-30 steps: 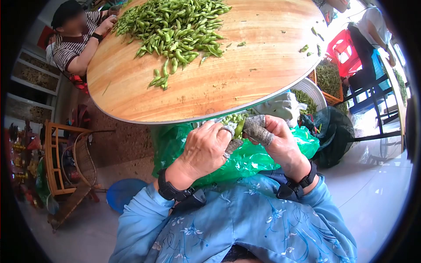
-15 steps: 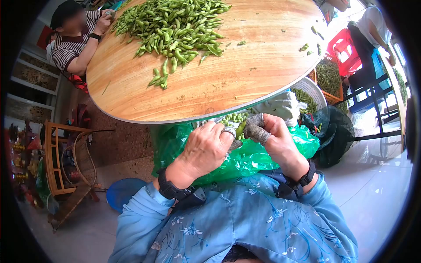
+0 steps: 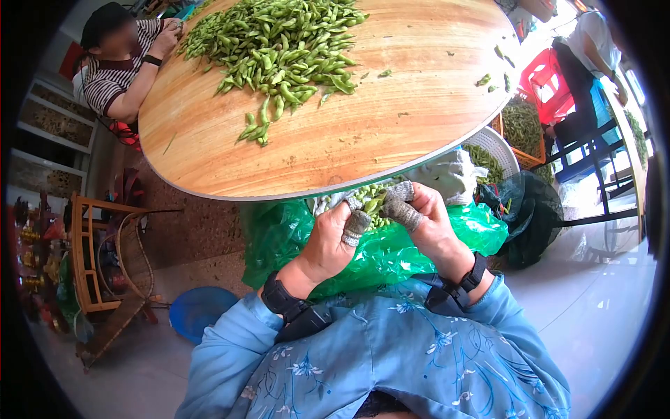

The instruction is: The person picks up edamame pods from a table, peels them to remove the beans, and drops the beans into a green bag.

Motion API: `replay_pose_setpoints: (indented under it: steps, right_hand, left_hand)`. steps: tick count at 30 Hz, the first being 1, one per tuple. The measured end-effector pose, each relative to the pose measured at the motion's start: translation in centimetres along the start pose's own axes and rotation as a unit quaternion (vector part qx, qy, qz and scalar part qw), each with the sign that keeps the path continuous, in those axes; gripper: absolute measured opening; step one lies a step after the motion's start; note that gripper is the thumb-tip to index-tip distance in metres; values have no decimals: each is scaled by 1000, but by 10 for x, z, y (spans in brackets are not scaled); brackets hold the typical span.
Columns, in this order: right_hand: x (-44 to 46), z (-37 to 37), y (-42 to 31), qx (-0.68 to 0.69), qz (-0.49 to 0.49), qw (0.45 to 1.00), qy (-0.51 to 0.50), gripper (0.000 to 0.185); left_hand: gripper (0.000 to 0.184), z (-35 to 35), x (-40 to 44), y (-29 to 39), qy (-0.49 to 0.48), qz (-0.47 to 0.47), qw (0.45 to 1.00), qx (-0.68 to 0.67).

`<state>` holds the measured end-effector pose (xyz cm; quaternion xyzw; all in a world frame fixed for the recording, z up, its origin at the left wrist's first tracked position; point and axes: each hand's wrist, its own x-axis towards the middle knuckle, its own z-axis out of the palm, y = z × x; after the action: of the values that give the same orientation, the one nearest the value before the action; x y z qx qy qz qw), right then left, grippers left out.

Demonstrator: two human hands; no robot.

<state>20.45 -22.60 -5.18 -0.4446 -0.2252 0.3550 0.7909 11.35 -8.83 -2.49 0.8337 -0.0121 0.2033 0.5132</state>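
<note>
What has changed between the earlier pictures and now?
The left hand has rolled, bringing its covered thumb into view; the right hand has shifted slightly inward. A green pod shows between the hands, as before. The pod pile on the table stayed put.

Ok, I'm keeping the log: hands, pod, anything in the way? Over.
Right hand on pod. Left hand at its other side, hold unclear. Green bag below; table edge close ahead, not between hands and pod.

One head-worn view — looking forward and down, close.
</note>
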Motion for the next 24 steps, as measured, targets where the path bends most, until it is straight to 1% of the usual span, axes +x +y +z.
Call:
replay_pose_setpoints:
  steps: [1, 3, 4, 5, 6, 7, 8, 9, 10, 11, 12, 13, 14, 15, 16, 17, 19, 20, 21, 22, 23, 24]
  right_hand:
    - [1, 1, 1, 0, 0, 1000, -1, 17]
    - [4, 2, 0, 26, -3, 1000, 6, 18]
    - [5, 4, -5, 25, -4, 1000, 5, 18]
    - [5, 6, -15, 9, 45, 999, -15, 19]
    - [3, 9, -21, -7, 95, 995, -35, 19]
    - [2, 11, -23, -39, 118, 992, -28, 21]
    - [3, 11, -23, -40, 118, 992, -29, 21]
    - [3, 10, -23, -30, 97, 994, -39, 19]
    - [3, 10, -22, -19, 76, 996, -48, 17]
    - [3, 9, -19, -20, 76, 996, -48, 17]
    - [3, 9, -13, -22, 54, 998, -32, 17]
    - [3, 9, -10, -24, 32, 999, -18, 18]
    - [3, 9, -9, -24, 33, 999, -18, 18]
    - [2, 10, -8, -45, 14, 999, -21, 17]
    - [2, 10, -8, -67, -5, 997, -24, 17]
    - [3, 9, -6, -67, -5, 997, -23, 17]
    - [5, 8, -2, -145, -85, 985, -42, 16]
    - [6, 6, -6, -145, -85, 985, -42, 16]
    - [8, 4, -12, -276, -150, 947, -69, 15]
    - [9, 2, -16, -400, -211, 887, -94, 14]
    - [8, 1, -16, -400, -211, 887, -95, 14]
    - [8, 0, -15, -418, -202, 882, -88, 13]
  left_hand:
    - [22, -2, -1, 1, -17, -56, 998, -29]
    - [22, -3, -1, 1, -33, -112, 992, -58]
    - [22, -1, -1, -2, -26, -38, 999, 12]
    - [22, -1, -1, -5, -20, 35, 996, 81]
    - [22, -1, -2, -8, -20, 33, 996, 80]
    - [22, -3, -3, -12, -38, 54, 989, 136]
    - [22, -4, -2, -14, -56, 77, 977, 192]
    - [22, -2, -1, -9, -44, 43, 989, 132]
    - [22, 0, -2, -7, -44, 42, 989, 132]
    - [22, 2, -2, -6, -29, -9, 999, 36]
    - [22, 3, -2, -4, -14, -60, 996, -60]
    - [24, 3, -2, -4, -15, -71, 994, -77]
    - [24, 4, -3, -2, -14, -72, 994, -76]
    - [22, 5, -4, 0, -5, -117, 981, -155]
    - [21, 7, -5, 0, -2, -139, 971, -194]
    - [20, 8, -7, 0, 3, -161, 959, -232]
    - [21, 11, -10, -5, 41, -279, 905, -320]
    - [21, 10, -10, -5, 41, -279, 904, -320]
    - [23, 7, -7, -6, 42, -314, 865, -389]
    - [26, 5, -6, -6, 43, -347, 819, -455]
    - [28, 4, -4, -6, 38, -368, 805, -463]
    - [28, 3, -3, -6, 38, -367, 805, -464]
